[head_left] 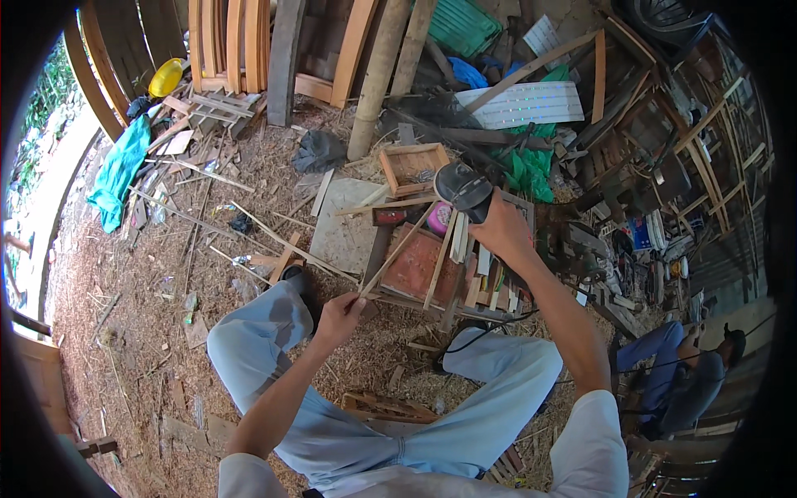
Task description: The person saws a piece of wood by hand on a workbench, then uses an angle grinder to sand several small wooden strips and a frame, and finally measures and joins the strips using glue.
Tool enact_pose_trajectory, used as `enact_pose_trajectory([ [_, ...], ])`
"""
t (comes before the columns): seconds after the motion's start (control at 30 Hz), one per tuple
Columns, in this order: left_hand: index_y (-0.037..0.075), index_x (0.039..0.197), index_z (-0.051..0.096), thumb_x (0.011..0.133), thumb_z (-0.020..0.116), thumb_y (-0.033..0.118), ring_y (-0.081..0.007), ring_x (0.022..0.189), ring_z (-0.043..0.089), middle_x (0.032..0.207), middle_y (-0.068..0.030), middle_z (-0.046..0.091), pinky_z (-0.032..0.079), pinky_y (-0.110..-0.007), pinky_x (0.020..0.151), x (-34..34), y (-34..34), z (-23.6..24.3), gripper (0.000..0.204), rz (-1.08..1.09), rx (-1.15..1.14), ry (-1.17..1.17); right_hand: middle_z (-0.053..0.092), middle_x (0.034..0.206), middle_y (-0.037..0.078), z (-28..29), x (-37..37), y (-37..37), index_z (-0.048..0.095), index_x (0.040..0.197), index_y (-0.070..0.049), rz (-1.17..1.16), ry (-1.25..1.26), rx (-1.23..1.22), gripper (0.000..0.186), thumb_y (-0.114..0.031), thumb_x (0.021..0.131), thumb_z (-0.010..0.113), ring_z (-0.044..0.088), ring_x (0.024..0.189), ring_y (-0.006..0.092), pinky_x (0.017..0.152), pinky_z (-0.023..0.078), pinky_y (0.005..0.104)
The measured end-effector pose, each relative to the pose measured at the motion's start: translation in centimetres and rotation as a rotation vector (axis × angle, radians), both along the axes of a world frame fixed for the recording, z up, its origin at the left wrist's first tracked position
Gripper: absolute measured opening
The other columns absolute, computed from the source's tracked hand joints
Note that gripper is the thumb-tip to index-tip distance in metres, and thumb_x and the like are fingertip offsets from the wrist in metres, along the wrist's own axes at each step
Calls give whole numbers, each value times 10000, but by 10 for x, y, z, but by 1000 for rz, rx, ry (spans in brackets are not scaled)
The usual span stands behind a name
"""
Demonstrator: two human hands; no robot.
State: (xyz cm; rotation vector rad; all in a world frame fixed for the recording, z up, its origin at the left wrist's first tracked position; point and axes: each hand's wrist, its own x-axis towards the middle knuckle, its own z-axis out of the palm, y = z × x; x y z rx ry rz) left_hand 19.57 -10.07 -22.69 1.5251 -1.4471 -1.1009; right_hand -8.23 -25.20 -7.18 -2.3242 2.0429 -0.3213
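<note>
My left hand (339, 322) pinches the near end of a thin wooden strip (397, 253), which slants up and away over a low work surface. My right hand (503, 231) is wrapped round a black and grey power tool with a rounded head (463, 189), perhaps a sander; its exact kind is hard to make out. The tool is close to the strip's far end, but I cannot tell whether they touch. Beneath the strip lies a worn reddish board (425, 264). Pale wooden sticks (461, 239) and a pink round object (440, 217) are beside the tool.
Beyond the work surface stands a shallow wooden box (400, 181) with small metal pieces. Bamboo poles (375, 91) and planks lean at the back. Scrap wood and shavings litter the ground. A dark cord (519, 318) runs near my right leg. Another person (677, 373) sits at the right.
</note>
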Motion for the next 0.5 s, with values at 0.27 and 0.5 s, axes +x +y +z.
enact_pose_trajectory([
  [0.27,-44,1036,569,907,502,42,-457,801,589,869,-268,604,462,-475,628,-10,0,8,169,1,-245,-208,635,881,273,14,14,70,430,1183,34,71,-185,177,662,-223,644,715,616,848,455,738,497,493],
  [0.5,-46,1053,539,909,488,59,-418,711,598,821,-237,594,460,-481,604,-25,3,3,185,-39,-311,-256,638,838,274,0,32,109,429,1173,40,134,-122,235,650,-233,656,715,632,803,454,724,507,510],
])
